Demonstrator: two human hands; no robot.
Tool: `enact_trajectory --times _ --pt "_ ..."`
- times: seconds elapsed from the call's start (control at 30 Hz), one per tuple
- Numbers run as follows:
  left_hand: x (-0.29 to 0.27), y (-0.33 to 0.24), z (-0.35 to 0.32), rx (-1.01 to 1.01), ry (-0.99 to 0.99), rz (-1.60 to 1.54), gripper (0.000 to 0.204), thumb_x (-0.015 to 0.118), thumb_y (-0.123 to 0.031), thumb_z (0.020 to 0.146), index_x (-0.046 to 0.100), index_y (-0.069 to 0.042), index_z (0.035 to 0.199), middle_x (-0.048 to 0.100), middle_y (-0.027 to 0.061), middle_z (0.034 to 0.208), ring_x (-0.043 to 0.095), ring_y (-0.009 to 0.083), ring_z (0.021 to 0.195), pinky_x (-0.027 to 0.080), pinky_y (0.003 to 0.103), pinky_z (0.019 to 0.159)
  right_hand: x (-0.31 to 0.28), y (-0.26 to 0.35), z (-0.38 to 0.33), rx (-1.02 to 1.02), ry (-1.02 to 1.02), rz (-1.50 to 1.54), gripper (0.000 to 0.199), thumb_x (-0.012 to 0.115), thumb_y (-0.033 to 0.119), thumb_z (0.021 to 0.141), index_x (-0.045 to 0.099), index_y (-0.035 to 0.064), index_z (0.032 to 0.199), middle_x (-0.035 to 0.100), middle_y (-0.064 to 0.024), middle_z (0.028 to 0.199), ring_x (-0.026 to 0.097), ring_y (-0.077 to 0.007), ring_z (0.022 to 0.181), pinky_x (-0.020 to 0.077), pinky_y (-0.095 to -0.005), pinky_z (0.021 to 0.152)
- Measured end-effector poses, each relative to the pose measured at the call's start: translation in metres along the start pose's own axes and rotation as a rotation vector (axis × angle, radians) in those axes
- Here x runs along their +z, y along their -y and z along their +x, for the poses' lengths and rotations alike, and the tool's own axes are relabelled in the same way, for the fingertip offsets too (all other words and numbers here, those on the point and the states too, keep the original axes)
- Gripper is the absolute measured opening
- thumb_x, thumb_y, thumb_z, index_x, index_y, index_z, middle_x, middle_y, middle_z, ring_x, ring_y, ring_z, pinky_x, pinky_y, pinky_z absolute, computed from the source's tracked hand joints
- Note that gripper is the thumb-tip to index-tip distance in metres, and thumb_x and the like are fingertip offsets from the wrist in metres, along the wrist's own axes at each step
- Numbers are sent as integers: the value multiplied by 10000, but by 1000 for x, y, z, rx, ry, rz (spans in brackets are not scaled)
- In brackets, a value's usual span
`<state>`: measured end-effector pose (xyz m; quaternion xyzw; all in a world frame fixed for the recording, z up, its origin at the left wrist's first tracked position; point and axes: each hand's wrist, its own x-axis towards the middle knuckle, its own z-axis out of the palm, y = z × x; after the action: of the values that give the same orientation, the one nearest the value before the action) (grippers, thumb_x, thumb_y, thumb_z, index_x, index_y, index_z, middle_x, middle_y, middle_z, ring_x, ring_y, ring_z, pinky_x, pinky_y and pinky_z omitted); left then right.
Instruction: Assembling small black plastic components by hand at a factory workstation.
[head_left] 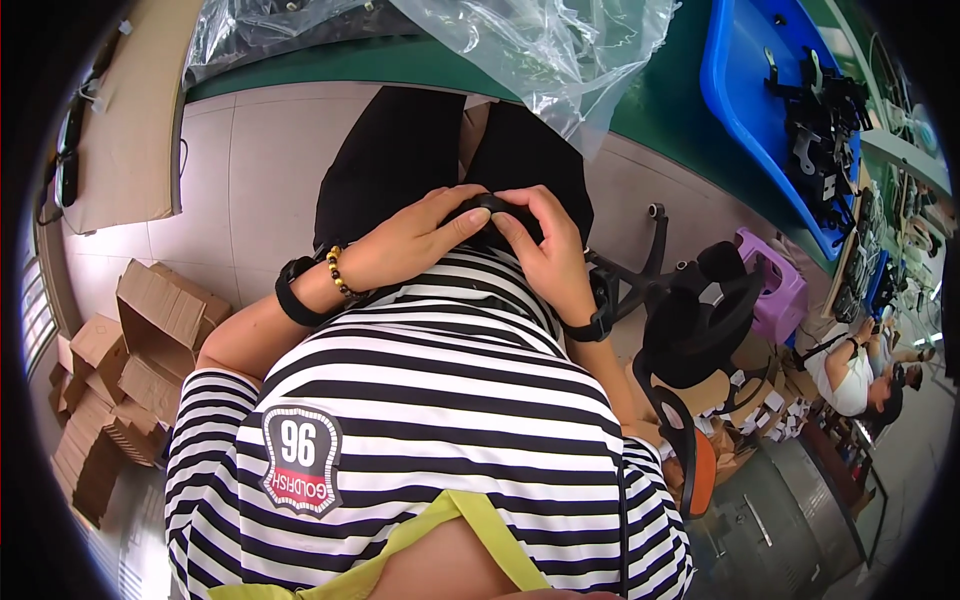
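Over my lap, my left hand and my right hand meet at the fingertips. Between them they pinch a small black piece, rounded and dark. Its exact kind is hard to make out, since the fingers cover much of it and my black trousers lie behind. Both thumbs press on it from the near side, with the index fingers curled round the far side. Crumpled clear plastic sheeting hangs over the edge of the green table just beyond my knees.
A blue tray at the far right holds several black and metal parts. Cardboard boxes are piled at left, near a tan board. Right of me stand a black office chair and a purple stool; another person sits beyond.
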<state>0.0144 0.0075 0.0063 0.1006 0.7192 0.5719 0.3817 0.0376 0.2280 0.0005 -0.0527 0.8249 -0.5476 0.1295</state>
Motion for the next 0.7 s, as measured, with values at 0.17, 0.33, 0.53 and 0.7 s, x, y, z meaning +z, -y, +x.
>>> enact_trajectory --times 0.17,0.33,0.53,0.7 --pt "-6 -5 3 -7 -29 -60 495 502 -337 1101 496 4 1460 627 140 1284 590 205 1196 437 314 1062 0 4 10 -16 -22 -24 190 706 74 946 662 -7 1113 672 -102 1008 663 -214 948 504 -304 856" --pt "-3 12 11 -116 -72 -81 515 501 -366 1091 526 25 1424 648 185 1254 627 262 1129 487 343 1001 15 -20 13 50 -3 95 169 706 85 970 669 -3 1110 688 -60 994 636 -101 912 515 -263 821" --pt "4 36 18 28 -48 50 574 446 -462 1087 579 14 1378 648 227 1254 631 315 1145 493 366 1005 16 -43 9 130 55 254 217 733 115 948 670 7 1126 706 -99 988 685 -210 884 525 -309 798" --pt "-12 -6 -7 -6 -4 -247 583 429 -468 1101 516 -11 1451 620 184 1316 624 257 1178 510 363 1016 -12 27 11 -69 105 -40 341 751 121 931 631 18 1233 689 -106 1082 678 -217 979 525 -308 832"
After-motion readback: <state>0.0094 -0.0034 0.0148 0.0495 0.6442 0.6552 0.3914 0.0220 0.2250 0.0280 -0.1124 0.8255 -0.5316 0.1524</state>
